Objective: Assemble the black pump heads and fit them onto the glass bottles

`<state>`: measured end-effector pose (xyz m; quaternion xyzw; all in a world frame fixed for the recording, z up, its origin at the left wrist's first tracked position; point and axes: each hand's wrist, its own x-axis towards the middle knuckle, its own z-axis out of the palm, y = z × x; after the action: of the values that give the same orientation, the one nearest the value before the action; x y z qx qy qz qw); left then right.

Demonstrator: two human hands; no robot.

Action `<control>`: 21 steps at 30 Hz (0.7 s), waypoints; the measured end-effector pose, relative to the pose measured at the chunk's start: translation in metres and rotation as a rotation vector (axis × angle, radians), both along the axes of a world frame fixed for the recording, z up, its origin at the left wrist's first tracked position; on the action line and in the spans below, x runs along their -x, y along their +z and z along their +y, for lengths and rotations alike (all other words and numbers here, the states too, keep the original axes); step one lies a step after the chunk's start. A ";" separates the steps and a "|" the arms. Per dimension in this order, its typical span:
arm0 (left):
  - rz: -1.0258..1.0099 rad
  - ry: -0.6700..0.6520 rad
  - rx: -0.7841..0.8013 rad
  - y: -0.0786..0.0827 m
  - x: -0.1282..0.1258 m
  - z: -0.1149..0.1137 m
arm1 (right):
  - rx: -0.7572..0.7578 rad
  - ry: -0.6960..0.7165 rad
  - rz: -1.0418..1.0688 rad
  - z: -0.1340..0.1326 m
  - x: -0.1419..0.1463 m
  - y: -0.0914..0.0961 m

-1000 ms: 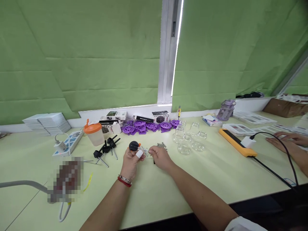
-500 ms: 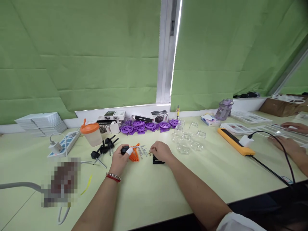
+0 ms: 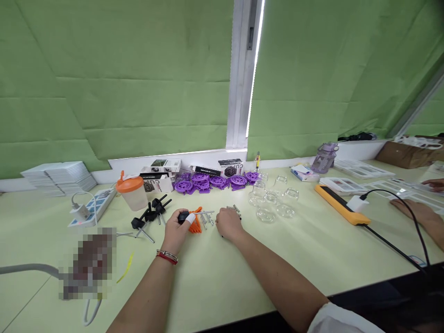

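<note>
My left hand (image 3: pixel 178 227) is closed round a black part (image 3: pixel 183 216) with a thin metal rod (image 3: pixel 204 212) that points to the right. A white wrap covers one finger of that hand. Orange plastic pieces (image 3: pixel 196 223) and several screws (image 3: pixel 207 221) lie just right of it. Knuckles up, my right hand (image 3: pixel 228 224) is low over the table with its fingers curled in; what they hold, if anything, is hidden. Small springs (image 3: pixel 234 209) lie right behind it. Similar black parts with rods (image 3: pixel 150 215) rest on the table to the left.
Purple wheel-shaped parts (image 3: pixel 210 181) and small boxes (image 3: pixel 165 165) line the back. Clear glass jars (image 3: pixel 271 206) stand to the right, beyond them an orange power strip (image 3: pixel 342 206) and a co-worker's hand (image 3: pixel 412 210). An orange-lidded cup (image 3: pixel 133 192) and a white power strip (image 3: pixel 100 206) are at left.
My right hand has shifted slightly towards me, covering the black piece and small brass bits and uncovering the springs. My left hand keeps hold of the black part and has moved slightly right.
</note>
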<state>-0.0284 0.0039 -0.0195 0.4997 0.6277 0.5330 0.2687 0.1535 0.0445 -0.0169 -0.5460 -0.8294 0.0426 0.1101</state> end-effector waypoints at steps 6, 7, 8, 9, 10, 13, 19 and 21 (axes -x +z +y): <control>-0.091 -0.022 0.007 -0.001 0.002 0.000 | -0.025 -0.003 0.101 -0.005 -0.005 0.004; -0.132 -0.033 0.012 0.000 0.002 -0.001 | -0.033 -0.013 0.151 -0.006 -0.008 0.006; -0.171 -0.045 0.020 0.000 0.003 -0.001 | -0.027 -0.022 0.237 -0.008 -0.012 0.007; -0.206 -0.057 0.028 0.000 0.003 -0.001 | 0.005 -0.028 0.364 -0.009 -0.016 0.008; -0.234 -0.067 0.037 0.001 0.003 -0.001 | 0.075 -0.037 0.529 -0.012 -0.020 0.008; -0.291 -0.092 0.088 0.003 0.004 -0.003 | 0.441 -0.068 1.072 -0.021 -0.032 0.004; -0.355 -0.266 0.340 0.009 0.002 -0.014 | 0.745 -0.057 1.495 -0.029 -0.046 -0.013; -0.380 -0.348 0.420 0.010 0.001 -0.017 | 0.746 -0.035 1.533 -0.027 -0.048 -0.015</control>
<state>-0.0294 -0.0135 -0.0093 0.4248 0.5678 0.4218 0.5650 0.2017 0.0179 -0.0314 -0.3793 -0.4487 0.6694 0.4547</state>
